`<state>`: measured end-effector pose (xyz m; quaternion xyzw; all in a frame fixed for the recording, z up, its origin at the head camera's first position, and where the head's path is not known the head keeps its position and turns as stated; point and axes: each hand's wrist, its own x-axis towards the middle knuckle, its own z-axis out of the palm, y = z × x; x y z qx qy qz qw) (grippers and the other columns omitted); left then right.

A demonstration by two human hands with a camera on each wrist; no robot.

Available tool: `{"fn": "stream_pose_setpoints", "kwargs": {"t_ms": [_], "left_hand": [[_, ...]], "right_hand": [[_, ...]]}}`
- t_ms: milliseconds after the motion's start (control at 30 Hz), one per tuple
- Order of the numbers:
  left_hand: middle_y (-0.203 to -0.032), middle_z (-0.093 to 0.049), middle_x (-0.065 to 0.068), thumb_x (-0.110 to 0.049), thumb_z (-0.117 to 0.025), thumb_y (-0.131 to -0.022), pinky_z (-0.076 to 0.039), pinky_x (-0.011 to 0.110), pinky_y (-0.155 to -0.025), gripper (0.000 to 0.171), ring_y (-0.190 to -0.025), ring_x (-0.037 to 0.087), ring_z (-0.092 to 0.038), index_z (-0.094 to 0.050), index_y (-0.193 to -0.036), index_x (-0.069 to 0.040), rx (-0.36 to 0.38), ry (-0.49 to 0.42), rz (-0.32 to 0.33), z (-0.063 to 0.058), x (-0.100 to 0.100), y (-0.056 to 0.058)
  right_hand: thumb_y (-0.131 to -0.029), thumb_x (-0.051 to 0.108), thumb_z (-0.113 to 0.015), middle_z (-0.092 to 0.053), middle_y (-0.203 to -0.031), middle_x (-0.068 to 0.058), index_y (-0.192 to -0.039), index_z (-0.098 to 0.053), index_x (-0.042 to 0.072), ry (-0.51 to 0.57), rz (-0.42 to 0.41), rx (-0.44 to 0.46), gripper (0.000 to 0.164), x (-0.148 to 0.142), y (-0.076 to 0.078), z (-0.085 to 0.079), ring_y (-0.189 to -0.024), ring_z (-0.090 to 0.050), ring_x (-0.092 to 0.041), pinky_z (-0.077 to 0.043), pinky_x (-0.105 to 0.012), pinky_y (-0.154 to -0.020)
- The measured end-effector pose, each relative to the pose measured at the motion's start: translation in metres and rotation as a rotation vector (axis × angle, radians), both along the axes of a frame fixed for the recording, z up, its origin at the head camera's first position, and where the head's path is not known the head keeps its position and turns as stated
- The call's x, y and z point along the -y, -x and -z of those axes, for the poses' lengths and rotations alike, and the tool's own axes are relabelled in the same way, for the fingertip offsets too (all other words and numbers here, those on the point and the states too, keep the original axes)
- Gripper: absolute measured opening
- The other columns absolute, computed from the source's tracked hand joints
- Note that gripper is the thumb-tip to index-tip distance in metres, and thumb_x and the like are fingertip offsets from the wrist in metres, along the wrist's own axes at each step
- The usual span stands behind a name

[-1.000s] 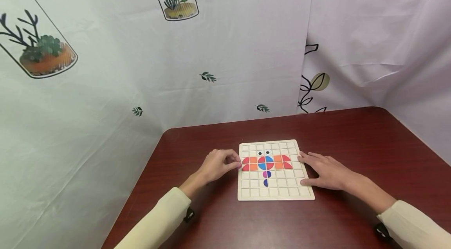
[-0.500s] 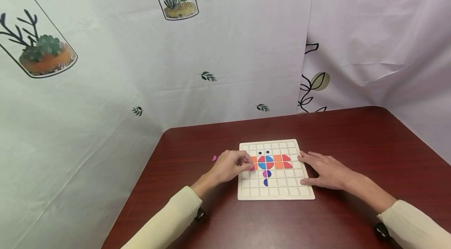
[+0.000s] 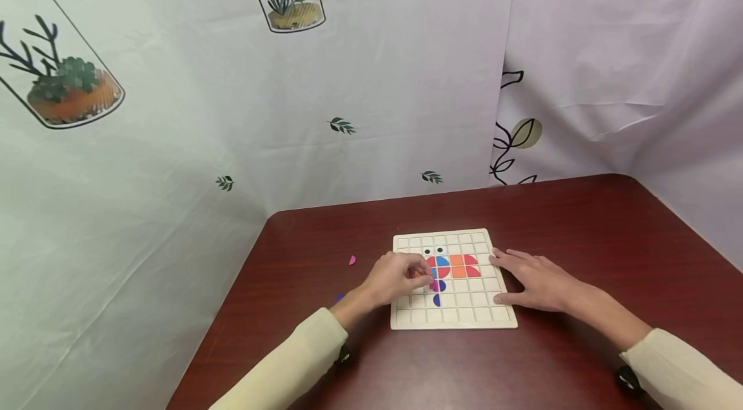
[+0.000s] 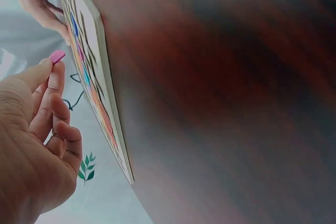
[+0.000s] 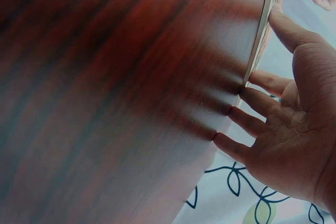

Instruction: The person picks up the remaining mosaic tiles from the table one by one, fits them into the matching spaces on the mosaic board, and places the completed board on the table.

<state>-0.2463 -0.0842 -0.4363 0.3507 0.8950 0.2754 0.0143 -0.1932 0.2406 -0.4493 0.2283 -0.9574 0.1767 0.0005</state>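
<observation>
My left hand is over the left half of a pale wooden grid board. Its thumb and index finger pinch a small pink half-circle piece, held above the board in the left wrist view. On the board, flat pieces make a figure: two eye pieces, a red and blue disc, orange squares and red quarter-circles. Dark blue half-circles sit below the disc. The figure's left part is hidden behind my left hand. My right hand rests with spread fingers at the board's right edge.
A loose pink half-circle and a blue piece, partly hidden by the left forearm, lie on the dark red table left of the board. A white curtain with plant prints hangs behind the table.
My left hand has moved right, from the board's left edge to near the figure's middle, carrying the pink half-circle. Loose pieces on the table have come into view. My right hand stays put.
</observation>
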Motion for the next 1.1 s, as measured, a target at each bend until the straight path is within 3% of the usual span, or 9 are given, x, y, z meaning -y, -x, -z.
{"fn": "stream_pose_setpoints", "kwargs": {"t_ms": [300,667,1100], "left_hand": [[-0.084,-0.07,-0.022,-0.029,-0.083,-0.096,-0.045,0.017,-0.068,0.006,-0.073,-0.007,-0.057,-0.08,-0.096,-0.023,-0.024,0.015,0.037,0.008,-0.012,-0.005],[-0.079,-0.068,-0.026,-0.03,-0.083,-0.095,-0.046,0.018,-0.066,0.007,-0.068,-0.008,-0.056,-0.078,-0.094,-0.025,0.017,0.054,0.088,0.007,-0.017,-0.01],[-0.081,-0.067,-0.023,-0.028,-0.084,-0.095,-0.045,0.017,-0.067,0.009,-0.068,-0.006,-0.055,-0.076,-0.093,-0.025,0.006,0.106,0.068,0.006,-0.02,-0.011]], "right_hand": [[-0.086,0.059,-0.082,-0.051,-0.157,-0.023,-0.15,-0.058,0.002,0.003,-0.002,-0.003,0.089,0.0,0.0,-0.001,-0.143,-0.045,-0.05,-0.041,-0.07,-0.104],[-0.087,0.058,-0.082,-0.051,-0.157,-0.024,-0.15,-0.057,0.001,0.005,0.0,0.006,0.089,0.0,0.0,-0.002,-0.143,-0.044,-0.051,-0.04,-0.071,-0.105],[-0.086,0.059,-0.082,-0.051,-0.157,-0.024,-0.149,-0.058,0.001,0.005,-0.001,0.004,0.089,0.0,0.0,-0.001,-0.142,-0.045,-0.051,-0.04,-0.071,-0.104]]}}
